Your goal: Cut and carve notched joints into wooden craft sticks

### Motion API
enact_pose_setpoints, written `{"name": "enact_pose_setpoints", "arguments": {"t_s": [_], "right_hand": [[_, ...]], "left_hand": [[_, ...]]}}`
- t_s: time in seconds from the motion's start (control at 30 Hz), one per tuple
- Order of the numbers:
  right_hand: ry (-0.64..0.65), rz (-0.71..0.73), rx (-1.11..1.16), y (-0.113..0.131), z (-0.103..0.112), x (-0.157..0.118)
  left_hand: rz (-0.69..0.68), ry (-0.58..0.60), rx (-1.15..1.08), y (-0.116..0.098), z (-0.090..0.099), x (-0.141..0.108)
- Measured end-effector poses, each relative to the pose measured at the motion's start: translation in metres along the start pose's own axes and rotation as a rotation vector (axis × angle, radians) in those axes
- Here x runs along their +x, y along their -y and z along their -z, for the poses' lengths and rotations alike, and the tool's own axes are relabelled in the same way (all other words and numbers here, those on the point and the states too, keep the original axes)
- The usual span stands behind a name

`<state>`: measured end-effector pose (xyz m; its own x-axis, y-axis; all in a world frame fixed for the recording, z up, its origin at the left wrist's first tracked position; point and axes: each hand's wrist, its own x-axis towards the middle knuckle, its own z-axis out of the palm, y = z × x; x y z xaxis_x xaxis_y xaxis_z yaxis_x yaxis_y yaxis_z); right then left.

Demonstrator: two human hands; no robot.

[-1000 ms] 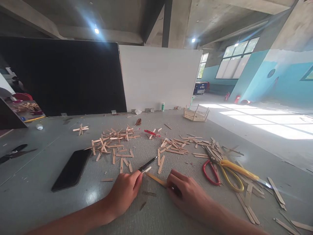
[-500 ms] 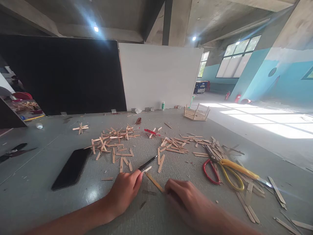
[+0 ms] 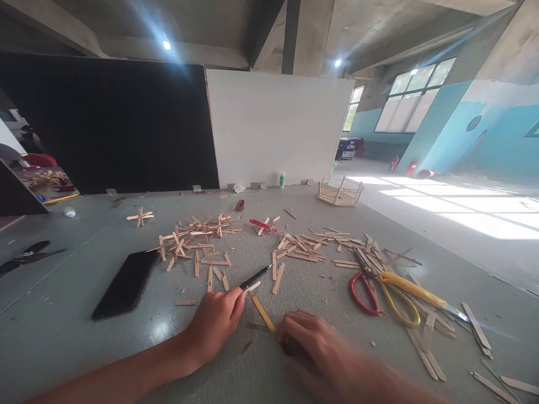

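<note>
My left hand (image 3: 219,320) is closed near the table's middle, holding a black pen-like tool (image 3: 256,276) that points up and right, together with a short pale wooden stick (image 3: 254,287). To its right, my right hand (image 3: 305,336) has its fingers wrapped round the lower end of a thin yellow tool (image 3: 261,312). The yellow tool's upper end meets or nearly meets the pale stick at my left fingertips. My right hand is slightly blurred, and its palm is hidden.
Wooden sticks (image 3: 301,248) lie scattered beyond my hands. A black phone (image 3: 124,286) is at left. Scissors with red and yellow handles (image 3: 364,294) and a yellow-handled blade (image 3: 415,290) lie at right. Farther back stand a stick frame (image 3: 340,193) and a small bottle (image 3: 282,179).
My right hand has shifted slightly left, and the yellow tool now slants more steeply. My left hand keeps its hold on the black tool and pale stick.
</note>
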<state>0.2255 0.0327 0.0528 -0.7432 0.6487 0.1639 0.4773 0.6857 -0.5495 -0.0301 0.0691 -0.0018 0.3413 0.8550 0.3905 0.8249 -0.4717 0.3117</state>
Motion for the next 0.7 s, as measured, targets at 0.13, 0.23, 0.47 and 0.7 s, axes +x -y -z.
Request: {"name": "enact_pose_setpoints", "arguments": {"t_s": [0.13, 0.23, 0.47, 0.7], "right_hand": [[-0.131, -0.129, -0.091, -0.025, 0.003, 0.005], [-0.154, -0.147, -0.1, -0.032, 0.003, 0.008], [0.019, -0.106, -0.021, 0.0, -0.003, 0.003], [0.007, -0.181, -0.065, 0.0, 0.002, 0.0]], "left_hand": [[0.002, 0.018, -0.006, 0.0, 0.002, 0.0], [0.003, 0.028, -0.009, 0.001, 0.002, 0.0], [0.001, 0.029, -0.013, 0.0, 0.002, 0.0], [0.03, 0.026, -0.023, 0.001, 0.001, 0.001]]}}
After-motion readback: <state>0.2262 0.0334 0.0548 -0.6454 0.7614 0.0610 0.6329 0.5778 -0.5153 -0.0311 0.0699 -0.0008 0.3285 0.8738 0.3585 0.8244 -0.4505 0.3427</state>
